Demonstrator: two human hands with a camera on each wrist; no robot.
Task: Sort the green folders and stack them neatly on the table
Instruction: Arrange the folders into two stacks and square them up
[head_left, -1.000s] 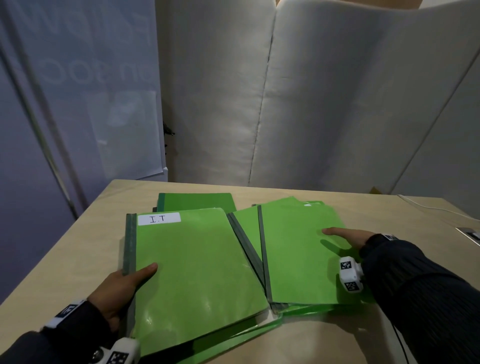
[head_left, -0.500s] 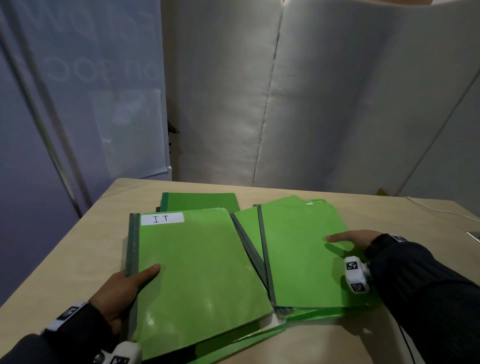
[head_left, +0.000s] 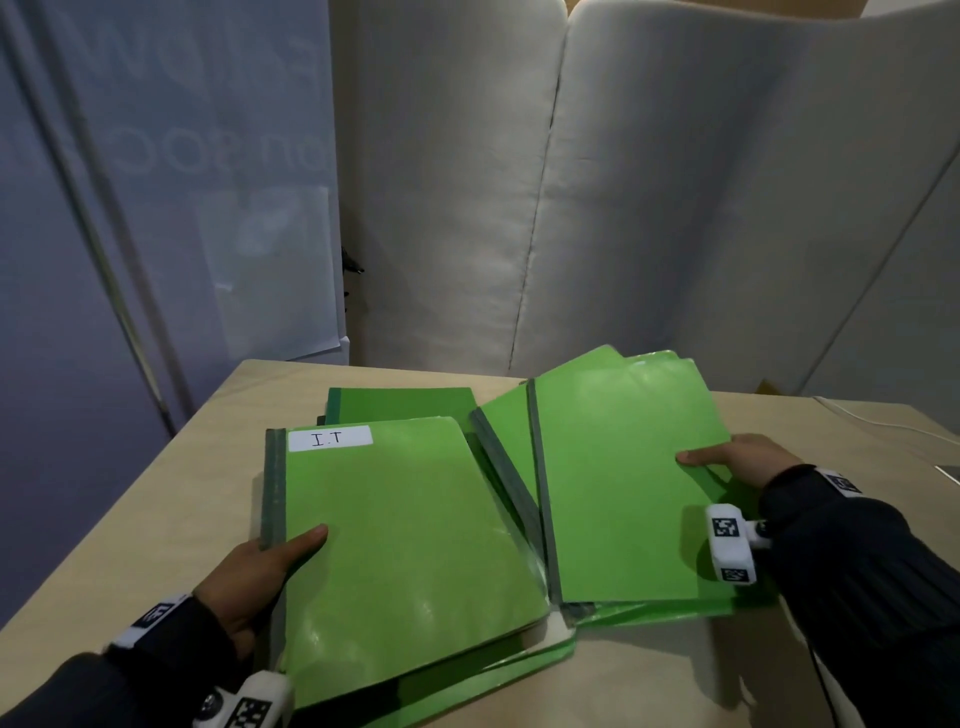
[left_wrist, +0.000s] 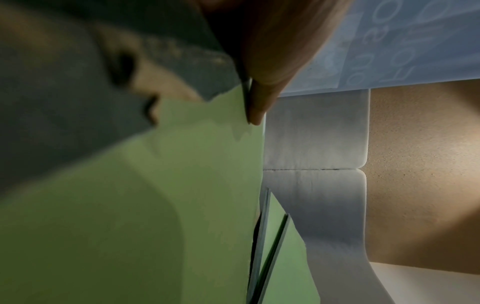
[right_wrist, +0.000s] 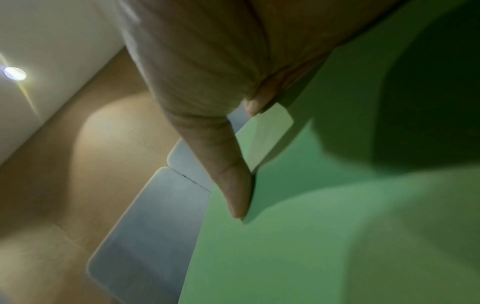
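Observation:
Several green folders lie fanned out on the tan table (head_left: 156, 499). The nearest one, the I.T folder (head_left: 405, 545), has a white label and a dark spine. My left hand (head_left: 260, 577) grips its spine edge, thumb on the cover, fingers hidden under it; the left wrist view shows the thumb (left_wrist: 259, 102) pressed on the green cover. My right hand (head_left: 737, 460) holds the right folder (head_left: 623, 483) by its right edge, thumb on top, the edge raised off the pile. The right wrist view shows the thumb (right_wrist: 233, 185) on that cover. A darker green folder (head_left: 405, 405) lies behind.
White padded panels (head_left: 623, 208) stand close behind the table, and a bluish glass wall (head_left: 130, 208) is on the left. A white cable (head_left: 872, 421) runs along the far right of the table. More green folders (head_left: 493, 670) stick out beneath the I.T folder.
My right hand has closed its thumb onto the right folder's edge and tilted that folder upward. My left hand keeps its grip on the I.T folder.

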